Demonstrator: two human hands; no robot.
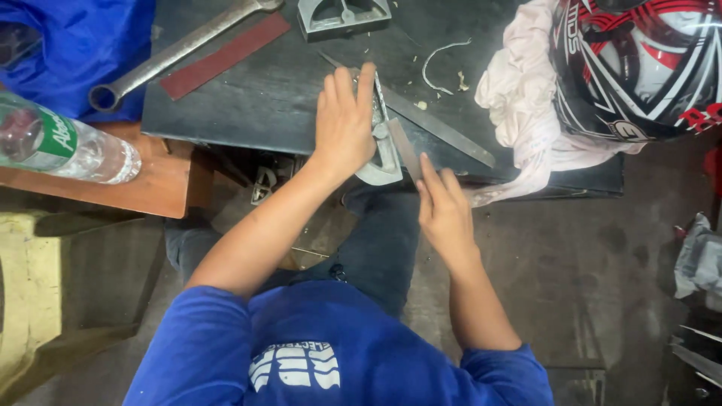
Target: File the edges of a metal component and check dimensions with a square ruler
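1. Two hands work at the front edge of a black work board (248,98), in the middle of the frame. The metal part (383,146) under the left hand is long and narrow; its long axis goes from the upper middle down to the board edge, where its wider end lies.
2. At the left edge, a clear plastic bottle (68,143) lies on its side on a brown wooden shelf (162,188); what is inside I cannot tell.
3. A large spanner (173,53) and a dark red strip (226,54) lie diagonally in the upper left.
4. The left hand (344,124) is flat, fingers together, pressing on the metal part.
5. The right hand (444,210) is nearly closed and holds a thin flat strip (406,150) against the part.
6. A long steel blade (444,129) points to the lower right.
7. A pale cloth (519,98) and a helmet (639,68) are at the upper right.
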